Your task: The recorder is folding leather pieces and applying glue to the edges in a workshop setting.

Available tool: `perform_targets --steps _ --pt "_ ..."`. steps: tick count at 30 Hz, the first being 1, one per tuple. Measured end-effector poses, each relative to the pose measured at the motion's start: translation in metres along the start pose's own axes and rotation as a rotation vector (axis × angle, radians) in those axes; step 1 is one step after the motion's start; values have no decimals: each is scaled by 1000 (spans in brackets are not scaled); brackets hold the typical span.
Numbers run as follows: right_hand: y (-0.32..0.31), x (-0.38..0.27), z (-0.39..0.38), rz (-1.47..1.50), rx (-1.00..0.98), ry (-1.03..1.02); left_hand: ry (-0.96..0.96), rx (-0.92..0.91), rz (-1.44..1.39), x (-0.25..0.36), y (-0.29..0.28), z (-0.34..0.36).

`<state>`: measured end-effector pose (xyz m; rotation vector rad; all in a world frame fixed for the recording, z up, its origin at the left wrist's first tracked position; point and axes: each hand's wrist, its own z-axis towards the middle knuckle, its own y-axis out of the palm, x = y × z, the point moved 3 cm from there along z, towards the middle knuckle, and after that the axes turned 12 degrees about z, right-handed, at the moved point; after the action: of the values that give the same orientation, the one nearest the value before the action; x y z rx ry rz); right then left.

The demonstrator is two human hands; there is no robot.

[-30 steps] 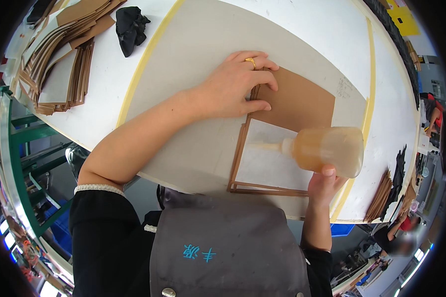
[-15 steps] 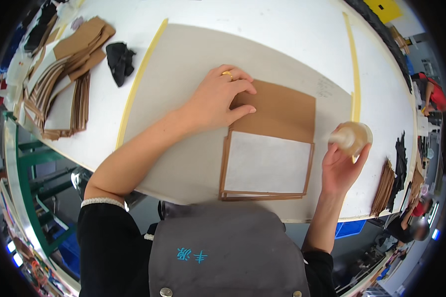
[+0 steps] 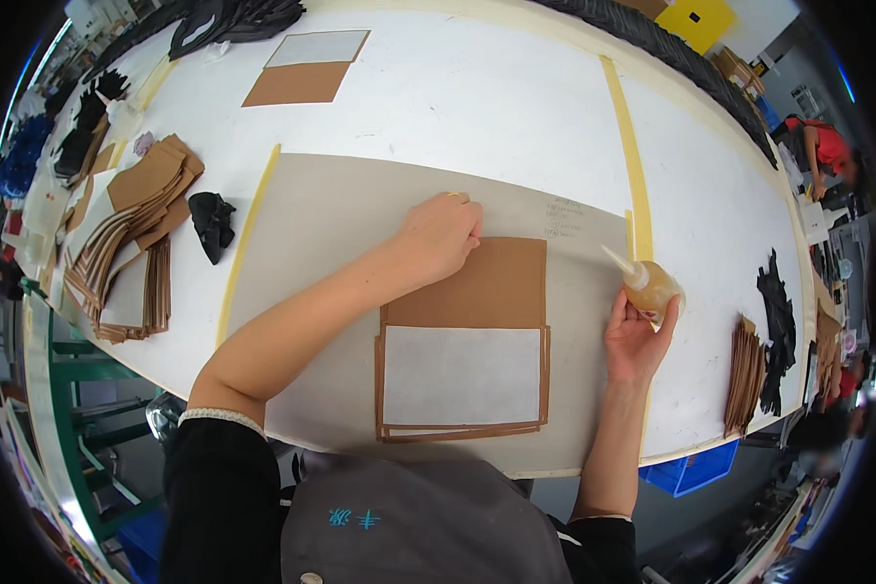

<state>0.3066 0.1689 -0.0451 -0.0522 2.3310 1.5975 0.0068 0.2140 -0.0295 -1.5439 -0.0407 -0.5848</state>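
A small stack of brown leather-like sheets (image 3: 472,282) with a white panel (image 3: 462,375) on its near half lies in front of me on a grey board (image 3: 321,243). My left hand (image 3: 441,234) is over the stack's far left corner, fingers curled closed; whatever they may pinch is hidden. To the right of the stack, my right hand (image 3: 638,341) grips a squeeze bottle (image 3: 657,292) of yellowish liquid. Its pale pointed nozzle tilts up toward the far left, apart from the sheets.
A fanned pile of brown and white pieces (image 3: 131,243) and a crumpled black piece (image 3: 211,226) lie at the left. One brown-and-white piece (image 3: 302,83) rests farther off. Brown strips (image 3: 743,380) and black material (image 3: 775,331) sit at the right. A blue crate (image 3: 691,469) is below the edge.
My left hand has curled closed near the sheets' far left corner. The bottle in my right hand has turned, so its nozzle now shows, pointing far left. The whole view has shifted.
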Motion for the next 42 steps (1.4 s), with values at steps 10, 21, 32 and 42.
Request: perform_targets --steps 10,21,32,42 --pt "7 2 -2 -65 19 -36 217 317 108 15 -4 -23" --pt "2 3 -1 -88 20 -21 404 272 141 26 -4 -13" --pt "2 1 -2 -88 45 -31 455 -259 154 58 12 46" --pt "6 1 -1 -146 24 -13 701 265 90 60 -15 5"
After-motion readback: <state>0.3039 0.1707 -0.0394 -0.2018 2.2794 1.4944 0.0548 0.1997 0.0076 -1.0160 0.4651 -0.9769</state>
